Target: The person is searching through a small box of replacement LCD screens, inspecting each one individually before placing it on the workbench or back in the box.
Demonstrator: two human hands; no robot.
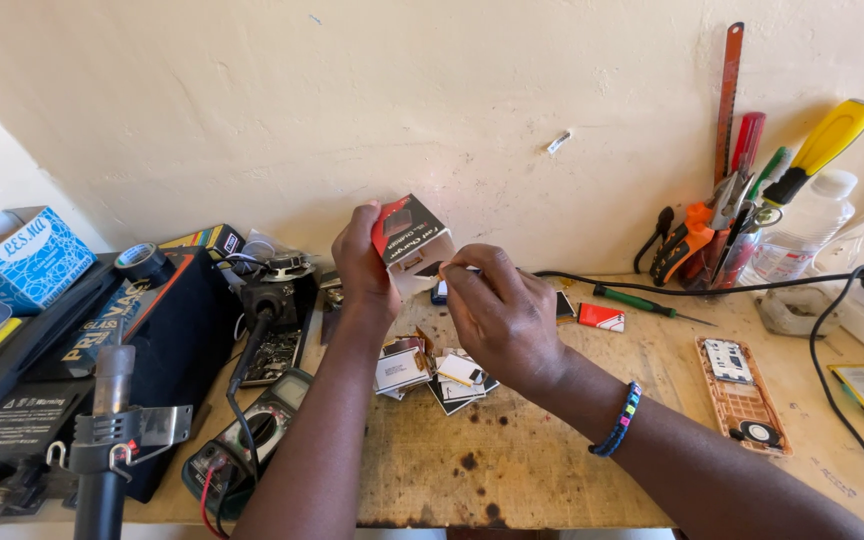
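At a cluttered wooden workbench (512, 470), the left hand (362, 262) grasps a small red-and-black carton (410, 240) held up above a heap of small cards and packets (432, 375), while the right hand (497, 315) pinches its open end; the carton looks opened, its contents not yet drawn out, and an opened phone frame (740, 395) lies right of the heap

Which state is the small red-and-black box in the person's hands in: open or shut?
Cannot tell for sure. The right hand covers the end flap of the small box, which the left hand holds tilted.
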